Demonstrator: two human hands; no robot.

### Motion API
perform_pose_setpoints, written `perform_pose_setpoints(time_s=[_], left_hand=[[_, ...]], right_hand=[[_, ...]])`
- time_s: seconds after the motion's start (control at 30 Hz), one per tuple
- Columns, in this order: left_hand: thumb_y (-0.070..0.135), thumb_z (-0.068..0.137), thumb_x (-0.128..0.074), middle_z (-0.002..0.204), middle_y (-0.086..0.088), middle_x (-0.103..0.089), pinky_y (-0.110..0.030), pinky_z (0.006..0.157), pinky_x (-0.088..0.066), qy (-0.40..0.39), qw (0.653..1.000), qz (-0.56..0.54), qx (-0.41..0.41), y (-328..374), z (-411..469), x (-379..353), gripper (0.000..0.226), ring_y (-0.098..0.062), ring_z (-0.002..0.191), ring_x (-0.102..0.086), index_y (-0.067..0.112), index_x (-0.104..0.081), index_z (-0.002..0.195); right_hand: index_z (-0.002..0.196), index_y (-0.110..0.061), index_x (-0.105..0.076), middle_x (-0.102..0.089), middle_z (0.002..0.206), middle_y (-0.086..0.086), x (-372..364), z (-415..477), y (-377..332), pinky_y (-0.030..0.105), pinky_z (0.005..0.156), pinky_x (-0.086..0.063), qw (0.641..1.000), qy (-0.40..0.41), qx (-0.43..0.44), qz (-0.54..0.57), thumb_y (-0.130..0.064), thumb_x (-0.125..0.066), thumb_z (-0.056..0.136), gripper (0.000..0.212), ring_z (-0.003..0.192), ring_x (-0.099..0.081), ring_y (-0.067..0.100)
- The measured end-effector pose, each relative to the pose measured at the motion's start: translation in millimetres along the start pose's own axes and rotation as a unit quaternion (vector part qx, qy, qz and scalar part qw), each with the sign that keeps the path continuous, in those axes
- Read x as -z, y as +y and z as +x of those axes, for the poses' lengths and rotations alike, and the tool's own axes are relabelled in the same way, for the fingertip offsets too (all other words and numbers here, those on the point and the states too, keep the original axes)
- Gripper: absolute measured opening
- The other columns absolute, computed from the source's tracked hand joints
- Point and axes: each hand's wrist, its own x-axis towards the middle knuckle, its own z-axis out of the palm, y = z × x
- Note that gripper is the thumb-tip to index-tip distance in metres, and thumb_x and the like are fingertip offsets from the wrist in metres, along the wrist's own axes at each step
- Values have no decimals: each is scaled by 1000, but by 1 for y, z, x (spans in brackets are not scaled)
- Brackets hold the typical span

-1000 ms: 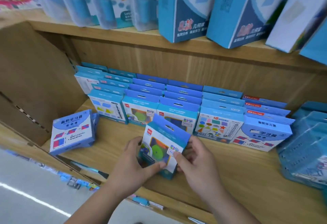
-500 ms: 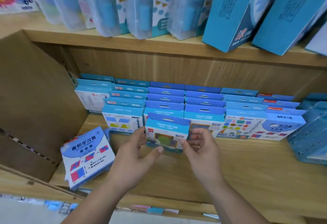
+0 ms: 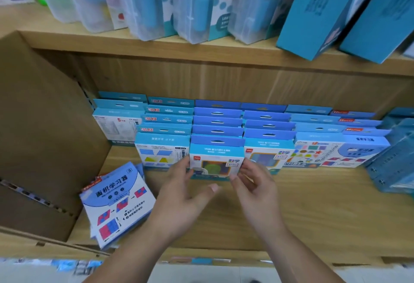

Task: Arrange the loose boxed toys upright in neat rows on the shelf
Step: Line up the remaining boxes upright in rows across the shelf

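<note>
Standing upright at its row's front, blue-and-white cardboard toy box has open wooden shelf before it. Your left grip and right grip flank it, released, fingertips touching its side edges.

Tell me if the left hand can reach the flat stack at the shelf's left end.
Probably yes: the left hand sits just right of the flat stack, with only bare shelf board between them.
</note>
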Motion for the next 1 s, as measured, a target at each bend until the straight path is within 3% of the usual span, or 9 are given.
perform_pose_setpoints(time_s=[0.2, 0.27, 0.37, 0.53, 0.6, 0.7, 0.77, 0.83, 1.0], left_hand=[[45, 82, -72, 137, 29, -50, -27, 105, -43, -5, 1000, 14, -6, 6, -5, 16, 61, 12, 122, -50, 50, -43, 135], [35, 90, -69, 132, 28, -50, -24, 98, -48, 33, 997, 62, -19, 8, -11, 31, 51, 11, 117, -52, 48, -45, 133], [32, 93, -62, 121, 20, -54, -14, 81, -51, 117, 982, 136, -53, 4, -23, 62, 39, 5, 109, -55, 40, -54, 131], [26, 95, -60, 115, 6, -53, -46, 89, -53, 274, 930, 239, -54, -21, -41, 108, 28, -19, 110, -55, 21, -60, 122], [30, 93, -57, 119, -2, -54, -48, 97, -48, 288, 924, 250, -22, -35, -50, 115, 36, -24, 113, -53, 15, -59, 126], [23, 91, -63, 130, -4, -52, -42, 103, -44, 273, 935, 226, 26, -53, -64, 115, 46, -22, 120, -49, 14, -53, 136], [22, 92, -63, 135, 0, -51, -39, 105, -44, 267, 940, 206, 55, -60, -68, 113, 51, -17, 124, -46, 18, -49, 140], [22, 91, -62, 125, 10, -56, -38, 98, -46, 262, 947, 174, 58, -65, -70, 114, 46, -13, 119, -49, 30, -51, 135], [50, 83, -54, 113, 16, -65, -38, 84, -55, 253, 951, 169, 63, -68, -72, 114, 43, -6, 105, -59, 38, -54, 124]], right_hand=[[115, -41, -56, -59, 116, -10, -3, -3, -7, 25, 83, -56, 998, 50, -10, -38, -16, -74, 89, 40, 106, -63, 8], [116, -33, -54, -51, 113, -10, -3, -10, -14, 28, 80, -52, 985, 75, 83, -134, -28, -70, 90, 32, 105, -58, 13], [113, -17, -62, -52, 112, -4, -15, -21, -25, 29, 85, -48, 953, -30, 215, -212, -34, -62, 89, 29, 108, -55, 14], [125, -29, -60, -51, 121, -15, -73, -25, -32, 33, 94, -51, 941, -268, 69, -193, -52, -51, 93, 41, 113, -54, 4], [134, -32, -55, -51, 129, -14, -97, -23, -26, 34, 101, -49, 932, -313, -18, -182, -51, -54, 95, 43, 119, -53, 3], [133, -29, -58, -58, 127, -10, -126, -19, -23, 30, 101, -48, 930, -323, -100, -143, -42, -59, 98, 37, 118, -59, 8], [109, -37, -64, -67, 111, -16, -138, -18, -26, 28, 93, -51, 933, -320, -130, -103, -33, -61, 98, 11, 106, -65, 4], [94, -39, -66, -73, 99, -18, -145, -19, -28, 28, 85, -54, 933, -326, -124, -88, -26, -63, 97, 14, 91, -68, -2], [108, -42, -71, -65, 107, -13, -146, -23, -16, 37, 89, -55, 932, -318, -77, -157, -40, -68, 85, 23, 99, -64, 8]])
